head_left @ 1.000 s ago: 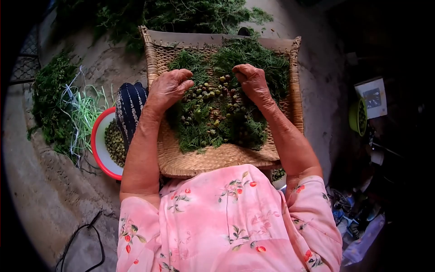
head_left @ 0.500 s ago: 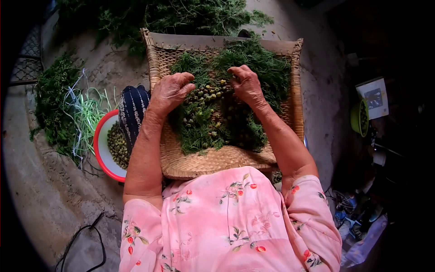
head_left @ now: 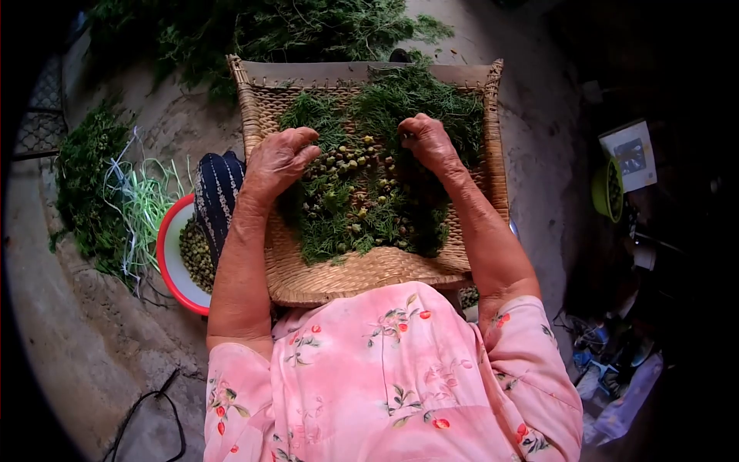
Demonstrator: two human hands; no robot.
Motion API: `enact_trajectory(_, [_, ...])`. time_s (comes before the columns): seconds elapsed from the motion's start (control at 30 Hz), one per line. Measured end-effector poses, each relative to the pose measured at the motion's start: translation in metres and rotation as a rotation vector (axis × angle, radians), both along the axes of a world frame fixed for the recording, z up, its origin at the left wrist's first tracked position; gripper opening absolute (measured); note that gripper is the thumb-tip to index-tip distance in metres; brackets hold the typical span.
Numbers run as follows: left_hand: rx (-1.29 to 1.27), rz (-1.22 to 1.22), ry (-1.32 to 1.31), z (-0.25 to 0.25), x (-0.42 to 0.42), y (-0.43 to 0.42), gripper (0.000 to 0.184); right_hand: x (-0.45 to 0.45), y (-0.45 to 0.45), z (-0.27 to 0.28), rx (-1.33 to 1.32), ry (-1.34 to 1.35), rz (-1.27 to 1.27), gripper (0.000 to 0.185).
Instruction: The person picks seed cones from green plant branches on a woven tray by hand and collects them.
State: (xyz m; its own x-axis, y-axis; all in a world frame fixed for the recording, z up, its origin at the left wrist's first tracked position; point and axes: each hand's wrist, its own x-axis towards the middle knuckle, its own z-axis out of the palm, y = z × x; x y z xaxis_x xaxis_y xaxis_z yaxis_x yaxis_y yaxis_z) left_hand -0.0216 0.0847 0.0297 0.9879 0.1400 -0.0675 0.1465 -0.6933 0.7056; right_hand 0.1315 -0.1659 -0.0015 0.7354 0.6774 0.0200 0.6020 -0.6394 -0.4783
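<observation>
A woven basket tray [head_left: 362,269] rests before my lap, with green sprigs [head_left: 419,96] spread over it and small round green cones [head_left: 346,162] scattered in the middle. My left hand [head_left: 283,160] hangs over the tray's left side, its fingers bent together; what they hold, if anything, is too small to make out. Over the right part of the sprigs, my right hand [head_left: 429,142] is closed in a pinch, and its fingertips hide whatever is between them.
A red-rimmed bowl [head_left: 171,266] of green cones stands at the left, beside dark patterned cloth [head_left: 218,185] and pale strings [head_left: 142,196]. Leafy branches [head_left: 308,31] lie beyond the tray. On the right are a green bowl [head_left: 608,192] and a white card [head_left: 643,173].
My right hand moved left, then back right and slightly down. My left hand shows little movement relative to the tray. The whole view has shifted slightly.
</observation>
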Motion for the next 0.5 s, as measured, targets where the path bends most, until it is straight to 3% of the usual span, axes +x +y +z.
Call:
enact_trajectory(0.27, [-0.035, 0.003, -0.012, 0.003, 0.0, 0.0, 0.029, -0.002, 0.001, 0.0, -0.2, -0.155, -0.07, 0.029])
enact_trajectory(0.33, [-0.047, 0.008, -0.009, 0.004, -0.001, 0.0, 0.029, 0.007, -0.003, 0.002, 0.194, 0.245, -0.134, 0.031])
enact_trajectory(0.4, [-0.021, 0.003, -0.013, 0.004, -0.001, -0.001, 0.029, 0.01, -0.006, 0.009, 0.256, 0.393, -0.213, 0.029])
enact_trajectory(0.47, [0.001, -0.015, -0.023, 0.004, 0.0, 0.0, 0.029, 0.01, -0.011, 0.018, 0.565, 1.004, -0.323, 0.022])
enact_trajectory(0.5, [0.027, -0.029, -0.034, 0.004, 0.001, 0.0, 0.029, 0.008, -0.013, 0.017, 0.736, 1.144, -0.317, 0.018])
